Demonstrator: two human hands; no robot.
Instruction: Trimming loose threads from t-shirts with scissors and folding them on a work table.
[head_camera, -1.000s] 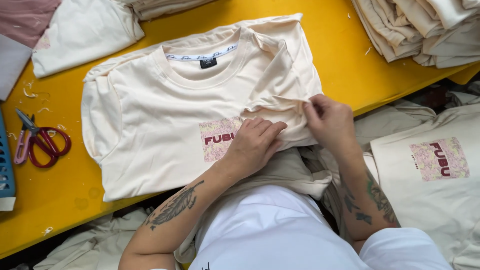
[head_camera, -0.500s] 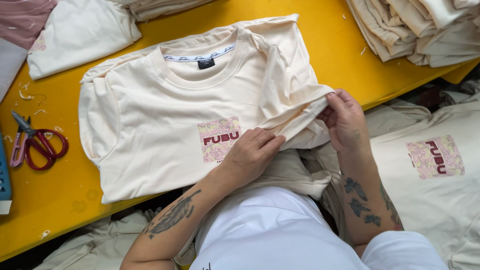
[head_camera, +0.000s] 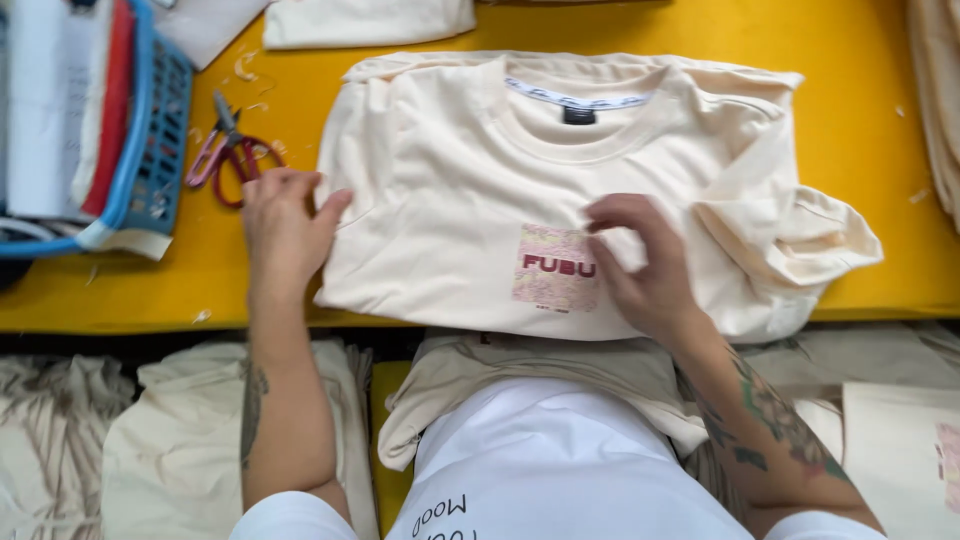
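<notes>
Your cream cotton T-shirt with a small pink printed patch on its chest (head_camera: 480, 190) lies face up on the bright yellow worktop (head_camera: 870, 120), its hem along the near edge and its collar towards the far edge. Your left hand (head_camera: 283, 232) rests flat on the shirt's left side edge, fingers spread and gripping nothing. Your right hand (head_camera: 640, 265) lies on the fabric just beside the patch, fingers loosely curled with the tips pressing the cloth, nothing clamped. The right sleeve bunches out towards the worktop's right edge. Red-handled scissors (head_camera: 228, 152) lie near the left edge, next to a blue plastic basket (head_camera: 150, 150). Another folded cream garment (head_camera: 365, 20) sits at the far edge. Below the near edge, heaps of cream cloth (head_camera: 170, 440) lie piled.
</notes>
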